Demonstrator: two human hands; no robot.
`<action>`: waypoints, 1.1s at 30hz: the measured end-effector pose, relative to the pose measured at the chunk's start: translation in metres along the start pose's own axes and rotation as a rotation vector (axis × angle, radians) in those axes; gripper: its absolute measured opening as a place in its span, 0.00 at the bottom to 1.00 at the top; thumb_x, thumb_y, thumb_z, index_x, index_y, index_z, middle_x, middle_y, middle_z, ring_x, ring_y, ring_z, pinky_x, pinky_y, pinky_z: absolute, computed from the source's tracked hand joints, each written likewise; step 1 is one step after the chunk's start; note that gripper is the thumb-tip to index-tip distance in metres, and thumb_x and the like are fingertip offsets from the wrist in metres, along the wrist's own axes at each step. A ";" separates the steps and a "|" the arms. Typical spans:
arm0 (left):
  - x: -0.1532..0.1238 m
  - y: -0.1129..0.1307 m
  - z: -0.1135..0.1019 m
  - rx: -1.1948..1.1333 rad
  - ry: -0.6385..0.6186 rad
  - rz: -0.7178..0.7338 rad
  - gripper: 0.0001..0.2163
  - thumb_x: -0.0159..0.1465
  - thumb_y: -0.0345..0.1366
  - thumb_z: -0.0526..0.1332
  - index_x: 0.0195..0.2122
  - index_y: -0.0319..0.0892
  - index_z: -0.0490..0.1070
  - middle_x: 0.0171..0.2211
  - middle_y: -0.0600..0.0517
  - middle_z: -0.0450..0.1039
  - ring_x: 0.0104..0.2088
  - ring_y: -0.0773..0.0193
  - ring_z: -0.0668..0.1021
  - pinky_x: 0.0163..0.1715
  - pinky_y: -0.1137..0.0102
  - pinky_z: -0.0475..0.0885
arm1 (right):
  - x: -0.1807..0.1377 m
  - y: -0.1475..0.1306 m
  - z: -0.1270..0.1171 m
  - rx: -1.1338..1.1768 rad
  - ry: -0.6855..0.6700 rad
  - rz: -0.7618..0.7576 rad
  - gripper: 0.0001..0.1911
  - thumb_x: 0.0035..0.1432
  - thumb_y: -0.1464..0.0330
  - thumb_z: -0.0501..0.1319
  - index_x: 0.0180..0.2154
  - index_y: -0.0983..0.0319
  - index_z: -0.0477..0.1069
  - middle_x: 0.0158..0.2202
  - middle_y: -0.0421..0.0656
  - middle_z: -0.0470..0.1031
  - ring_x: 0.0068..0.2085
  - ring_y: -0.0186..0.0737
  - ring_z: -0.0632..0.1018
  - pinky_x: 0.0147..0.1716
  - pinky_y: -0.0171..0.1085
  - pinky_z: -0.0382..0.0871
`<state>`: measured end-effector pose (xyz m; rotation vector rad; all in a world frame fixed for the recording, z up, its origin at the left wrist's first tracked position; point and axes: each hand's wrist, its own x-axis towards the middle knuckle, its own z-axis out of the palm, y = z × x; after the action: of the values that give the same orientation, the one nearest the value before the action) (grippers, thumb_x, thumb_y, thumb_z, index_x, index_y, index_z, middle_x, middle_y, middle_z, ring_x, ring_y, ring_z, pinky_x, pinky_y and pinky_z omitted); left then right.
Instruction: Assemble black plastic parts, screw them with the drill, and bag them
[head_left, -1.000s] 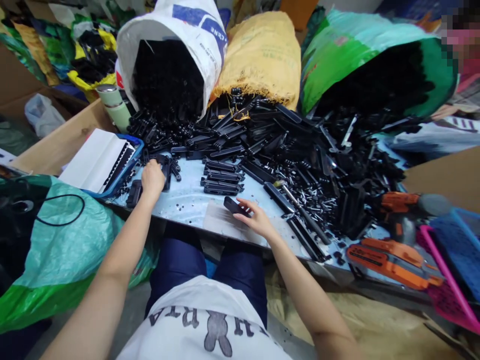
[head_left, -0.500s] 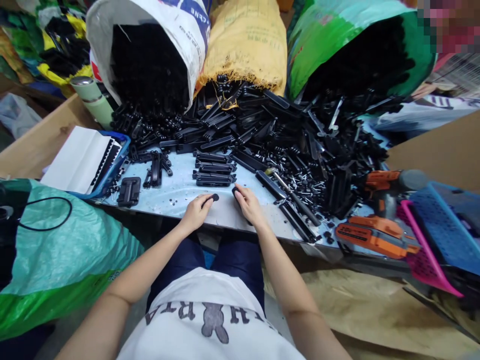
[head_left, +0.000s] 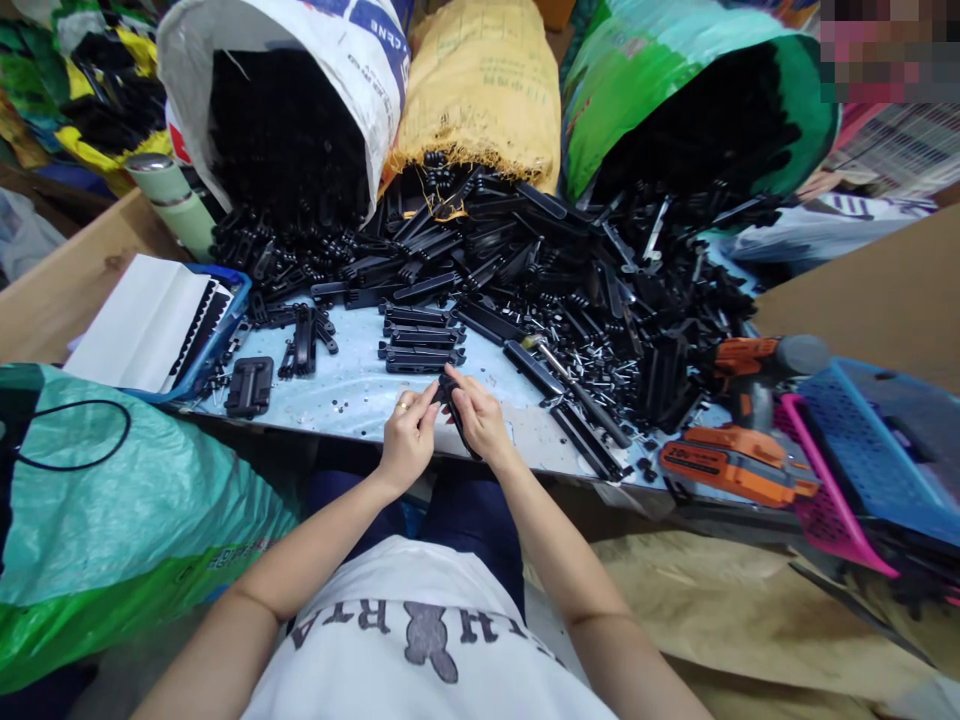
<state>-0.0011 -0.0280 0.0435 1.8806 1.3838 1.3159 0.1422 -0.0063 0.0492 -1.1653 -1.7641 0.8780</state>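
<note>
We see our right hand curled around a long black part over the counter's near edge, axis far-left to near-right, left hand pinching a small black piece at its far end.

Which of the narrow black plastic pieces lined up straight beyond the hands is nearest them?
The front narrow black plastic piece, just beyond the left hand and right hand; the others lie behind it.
</note>
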 end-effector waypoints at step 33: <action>0.016 -0.011 -0.108 -0.500 -0.666 -0.781 0.20 0.54 0.52 0.63 0.27 0.37 0.67 0.12 0.55 0.67 0.09 0.75 0.63 0.09 0.81 0.49 | -0.040 0.022 -0.114 -0.506 0.147 -0.112 0.19 0.56 0.58 0.61 0.48 0.59 0.69 0.35 0.44 0.73 0.33 0.39 0.74 0.31 0.36 0.70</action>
<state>-0.1011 -0.0280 0.0892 1.0856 1.0966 0.4951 0.2620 -0.0245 0.0672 -1.3884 -1.9641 0.2712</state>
